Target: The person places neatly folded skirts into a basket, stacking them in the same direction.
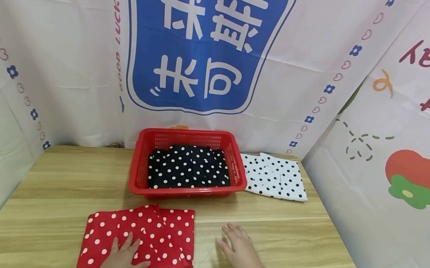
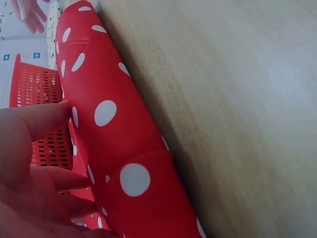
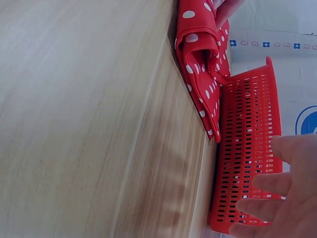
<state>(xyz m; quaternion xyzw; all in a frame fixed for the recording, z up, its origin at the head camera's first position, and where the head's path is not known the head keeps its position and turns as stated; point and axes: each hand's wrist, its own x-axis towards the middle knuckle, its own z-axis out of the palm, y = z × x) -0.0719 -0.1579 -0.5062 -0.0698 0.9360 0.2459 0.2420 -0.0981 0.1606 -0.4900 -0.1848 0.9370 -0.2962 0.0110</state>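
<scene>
Pressing flat with extended fingers, the left hand [image 1: 121,263] rests on the folded red polka-dot cloth [image 1: 148,238], which lies at the near edge of the wooden table [image 1: 65,187]. The right hand [image 1: 239,249] lies palm down on the bare tabletop just beside the cloth's right edge, fingers straight and holding nothing. Behind the cloth stands a red basket [image 1: 142,160] containing a folded black polka-dot cloth [image 1: 188,166]. A white polka-dot cloth [image 1: 274,176] lies right of the basket.
</scene>
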